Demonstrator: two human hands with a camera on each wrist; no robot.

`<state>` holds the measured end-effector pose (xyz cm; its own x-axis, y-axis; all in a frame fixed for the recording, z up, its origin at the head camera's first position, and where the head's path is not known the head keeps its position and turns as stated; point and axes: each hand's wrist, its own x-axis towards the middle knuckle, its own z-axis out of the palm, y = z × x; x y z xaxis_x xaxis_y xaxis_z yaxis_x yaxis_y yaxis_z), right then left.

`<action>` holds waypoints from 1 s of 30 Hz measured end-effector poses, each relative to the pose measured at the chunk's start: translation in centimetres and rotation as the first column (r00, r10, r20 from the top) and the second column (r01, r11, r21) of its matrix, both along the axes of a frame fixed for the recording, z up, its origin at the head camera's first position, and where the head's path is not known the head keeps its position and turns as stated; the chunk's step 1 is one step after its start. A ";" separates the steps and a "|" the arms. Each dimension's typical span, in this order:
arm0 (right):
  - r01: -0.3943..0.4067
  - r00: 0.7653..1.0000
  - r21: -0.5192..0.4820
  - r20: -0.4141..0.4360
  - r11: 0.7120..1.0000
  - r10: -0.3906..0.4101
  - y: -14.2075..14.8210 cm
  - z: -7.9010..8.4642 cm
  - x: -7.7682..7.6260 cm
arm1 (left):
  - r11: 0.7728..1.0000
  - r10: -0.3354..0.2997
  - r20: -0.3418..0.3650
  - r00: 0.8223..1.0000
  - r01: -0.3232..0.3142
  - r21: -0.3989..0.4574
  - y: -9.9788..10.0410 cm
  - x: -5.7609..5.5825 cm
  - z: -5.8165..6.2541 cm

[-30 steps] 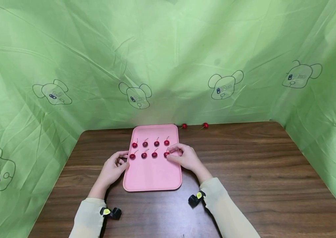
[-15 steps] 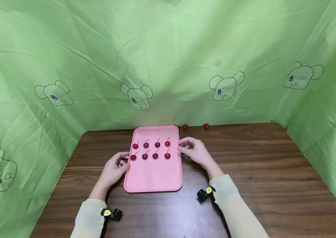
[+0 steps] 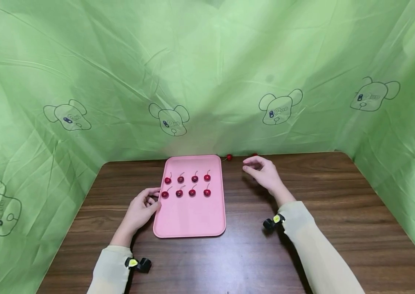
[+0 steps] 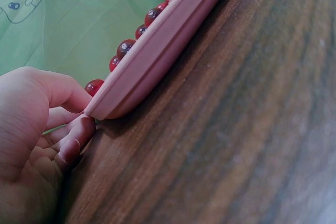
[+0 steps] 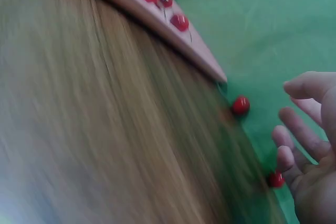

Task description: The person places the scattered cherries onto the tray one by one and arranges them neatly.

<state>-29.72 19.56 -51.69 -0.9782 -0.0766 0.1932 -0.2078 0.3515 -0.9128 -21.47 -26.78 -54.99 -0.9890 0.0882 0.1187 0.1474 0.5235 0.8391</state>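
Observation:
Two rows of dark red cherries with stems, among them a front-row cherry (image 3: 207,192), lie on a pink tray (image 3: 189,220). My left hand (image 3: 142,209) grips the tray's left rim between thumb and fingers, as the left wrist view shows up close. To the right of the tray, my right hand (image 3: 264,174) is above the table with its fingers bent and apart, holding nothing. Just beyond it lies a loose cherry (image 3: 255,154), partly hidden by the fingers in the head view. Another loose cherry (image 5: 241,105) sits near the tray's far right corner.
The brown wooden table (image 3: 325,212) carries the tray left of centre. A green cloth (image 3: 207,73) with printed animal heads hangs along the back and both sides, close behind the tray and the loose cherries.
My right hand has let go of the front-row cherry at the right and moved off the tray, rightward and back toward the loose cherries. The left hand has stayed at the tray's rim.

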 end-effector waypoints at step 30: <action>-0.001 0.999 0.310 0.038 0.951 -0.012 4.9 -0.9 -4.9 | 1.000 0.009 0.014 1.000 -0.009 0.000 0.0 -0.1 0.1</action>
